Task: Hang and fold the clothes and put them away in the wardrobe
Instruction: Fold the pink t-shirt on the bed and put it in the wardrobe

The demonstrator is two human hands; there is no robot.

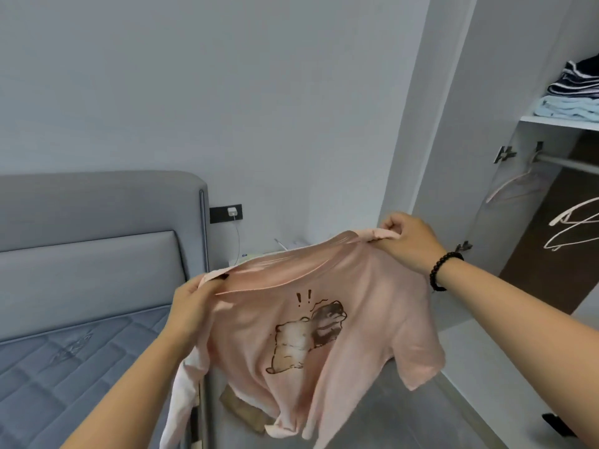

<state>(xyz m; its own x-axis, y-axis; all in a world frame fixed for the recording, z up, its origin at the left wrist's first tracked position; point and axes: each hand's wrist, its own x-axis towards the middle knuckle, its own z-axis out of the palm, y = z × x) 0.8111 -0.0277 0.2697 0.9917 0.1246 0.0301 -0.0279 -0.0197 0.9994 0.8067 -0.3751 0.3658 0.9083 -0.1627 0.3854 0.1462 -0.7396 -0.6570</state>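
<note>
Both forearms reach out from the bottom of the shot, holding up a pale pink short-sleeved t-shirt (350,306) with a brown cartoon animal print and two exclamation marks on the chest. Left hand (191,306) has its fingers curled round one shoulder of the shirt, right hand (410,238) pinches the other shoulder up higher, fingers (393,226) bunched tight on the fabric, so the shirt hangs stretched and tilted in the air between them, hem dangling loose above the floor. Right wrist wears a black beaded bracelet (442,270).

Room-wise: on the left sits a grey padded bed headboard (97,215) with a blue-grey quilted mattress (81,367) below it, bare, no sheet. Plain pale grey wall (227,92) behind, with a black wall socket (226,213) just beside the headboard and a white charger plugged in, cable trailing down. Grey tiled floor (405,416) under the shirt, with some brownish thing lying on it that I can't make out.

On the right stands an open white wardrobe (453,157). Its upper shelf (557,121) carries a folded stack, dark striped clothes (577,79) on top of light blue ones. Under the shelf runs a metal hanging rail (570,163) with a pale pink hanger (515,186) on it, and white hangers (573,228) nearer the edge of the shot.
</note>
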